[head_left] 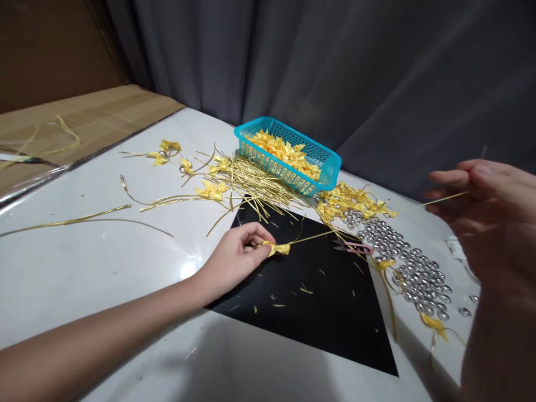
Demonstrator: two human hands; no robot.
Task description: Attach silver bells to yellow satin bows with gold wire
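Note:
Over the black mat (pixel 318 312), my left hand (pixel 247 245) pinches a small yellow ribbon bow (pixel 281 249) between thumb and fingers. A thin yellow thread (pixel 318 237) runs taut from this bow up to the right. My right hand (pixel 498 206), raised at the right edge, has its thumb and fingers closed on the thread's far end. A thin needle-like tip sticks up above those fingers, too fine to make out well. On the mat's right side lie pink-handled thread snips (pixel 354 247), between my two hands.
A turquoise basket (pixel 335 173) holds yellow bows. Gold cord lengths (pixel 259 181) are heaped before it. Finished-looking bows (pixel 352 201) and many silver beads (pixel 419 273) spread at right. Loose bows with cords (pixel 211 190) lie left; cardboard (pixel 104 120) and a grey curtain (pixel 377 84) stand behind.

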